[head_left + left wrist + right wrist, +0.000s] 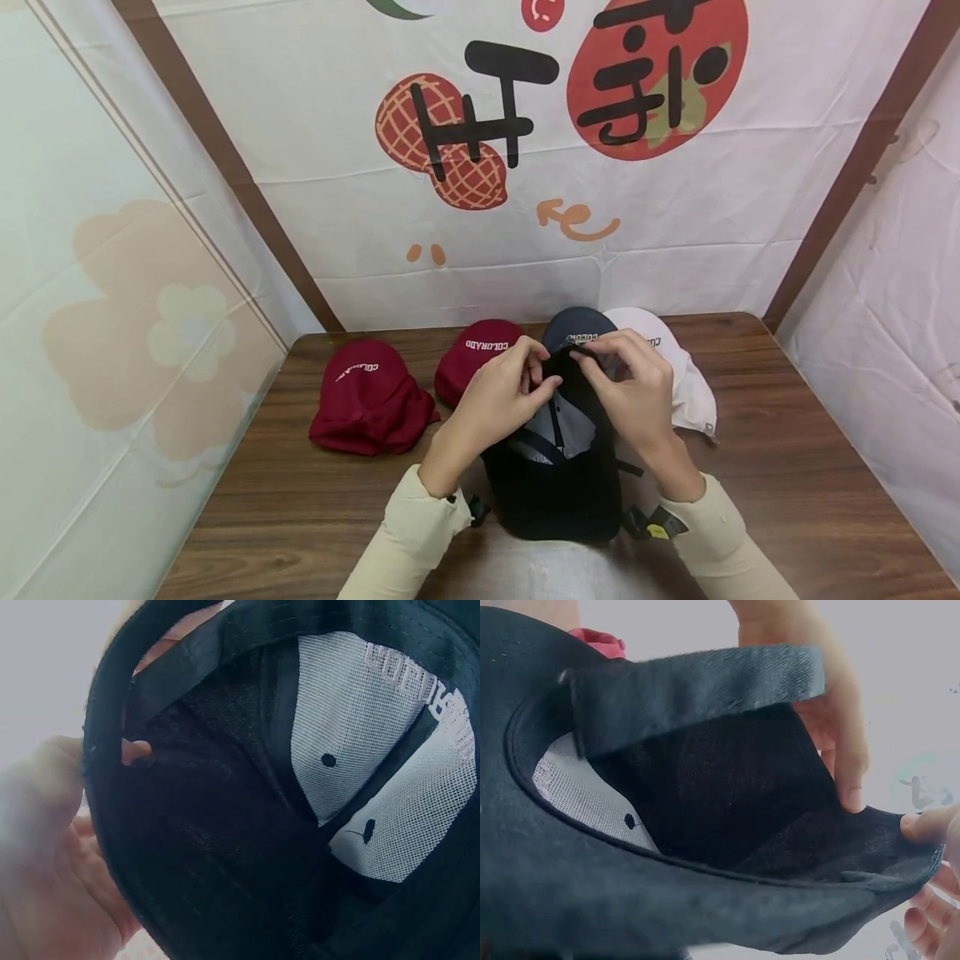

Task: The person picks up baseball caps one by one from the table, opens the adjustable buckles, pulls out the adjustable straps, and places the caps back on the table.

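Note:
A black baseball cap (555, 500) is held up over the table, its brim toward me and its inside facing up. White mesh panels (352, 712) and dark seam tape show inside it. My left hand (506, 387) grips the cap's back edge by the strap opening; one fingertip pokes through there in the left wrist view. With thumb and fingers my right hand (637, 383) pinches the same back edge, a little to the right. A loose strap end (697, 694) stands out across the cap in the right wrist view.
Behind the hands lie two dark red caps (367, 400), a navy cap (577, 321) and a white cap (686, 375) along the back of the wooden table (255, 517). A printed cloth (315, 208) hangs behind the table, with more cloth at both sides.

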### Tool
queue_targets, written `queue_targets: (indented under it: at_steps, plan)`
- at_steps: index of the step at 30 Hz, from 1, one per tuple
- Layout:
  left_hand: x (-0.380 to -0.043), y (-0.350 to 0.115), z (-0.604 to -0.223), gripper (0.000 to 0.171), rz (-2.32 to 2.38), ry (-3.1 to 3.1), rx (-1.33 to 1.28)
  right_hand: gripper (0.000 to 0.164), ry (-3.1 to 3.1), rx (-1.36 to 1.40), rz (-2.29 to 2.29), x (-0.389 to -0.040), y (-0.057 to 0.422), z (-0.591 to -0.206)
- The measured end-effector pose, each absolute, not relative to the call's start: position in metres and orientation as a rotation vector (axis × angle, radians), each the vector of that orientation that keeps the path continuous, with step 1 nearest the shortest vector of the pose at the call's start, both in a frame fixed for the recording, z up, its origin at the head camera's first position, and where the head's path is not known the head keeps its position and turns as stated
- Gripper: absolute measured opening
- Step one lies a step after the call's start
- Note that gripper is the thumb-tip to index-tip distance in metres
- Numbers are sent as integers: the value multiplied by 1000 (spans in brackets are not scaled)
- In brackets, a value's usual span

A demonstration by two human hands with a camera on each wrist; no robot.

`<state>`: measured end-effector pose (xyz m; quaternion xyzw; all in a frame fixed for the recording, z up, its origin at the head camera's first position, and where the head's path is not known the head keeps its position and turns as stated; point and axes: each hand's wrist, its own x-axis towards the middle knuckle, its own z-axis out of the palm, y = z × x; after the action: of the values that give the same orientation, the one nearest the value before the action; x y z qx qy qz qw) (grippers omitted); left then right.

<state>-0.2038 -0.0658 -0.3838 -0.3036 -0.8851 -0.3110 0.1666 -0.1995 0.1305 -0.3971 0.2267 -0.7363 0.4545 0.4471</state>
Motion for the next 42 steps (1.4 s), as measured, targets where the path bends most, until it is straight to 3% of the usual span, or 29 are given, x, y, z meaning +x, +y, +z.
queue_targets:
  at_steps: [5,15,29,42]
  plan:
    - [-204,-66,-385,30,-958,-2519,-899,16,-1808,583,1127,-197,129,-397]
    - [-204,-70,-383,5,-1026,-2359,-901,20,-1785,641,1130,-194,130,-398]
    - [-198,-74,-373,4,-1102,-2211,-761,20,-1843,652,1100,-177,126,-380]
    - [-199,-89,-370,4,-1140,-2179,-687,22,-1984,663,1059,-194,134,-405]
